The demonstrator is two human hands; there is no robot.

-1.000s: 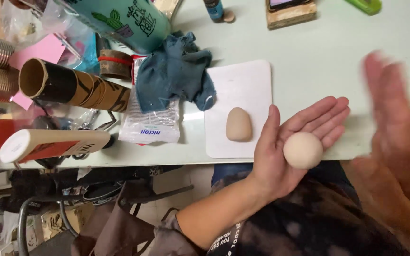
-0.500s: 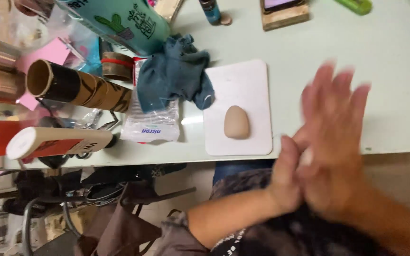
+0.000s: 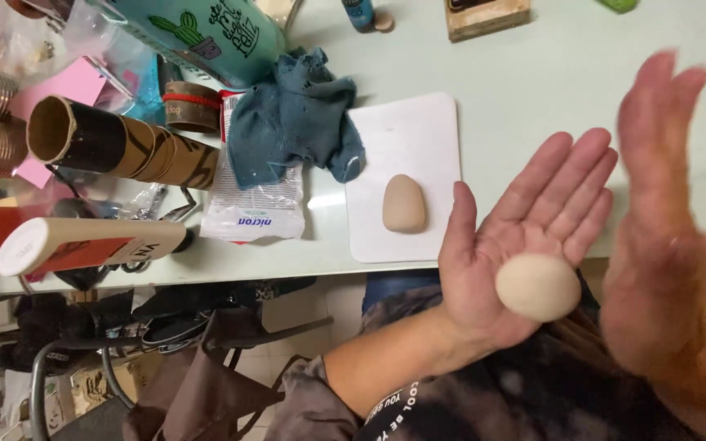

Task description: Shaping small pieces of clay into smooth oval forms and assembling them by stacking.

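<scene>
A pale, egg-shaped clay ball (image 3: 538,286) rests on the flat, upturned palm of my left hand (image 3: 525,216), which is held out just in front of the table edge. My right hand (image 3: 655,229) hovers to the right of it, fingers straight and together, blurred by motion, touching nothing. A second, tan clay lump (image 3: 404,203) lies on a white rectangular board (image 3: 406,131) on the pale green table (image 3: 549,90), just left of my left thumb.
A crumpled blue cloth (image 3: 292,122) overlaps the board's left edge, over a white packet (image 3: 251,212). Further left lie a cardboard tube (image 3: 116,147), a tape roll (image 3: 192,106), a red and white tube (image 3: 83,245) and a teal bottle (image 3: 206,33). A wooden block (image 3: 488,15) sits at the back.
Half a second ago my right hand was pressed over the ball on my left palm. It has now lifted off to the right, uncovering the ball.
</scene>
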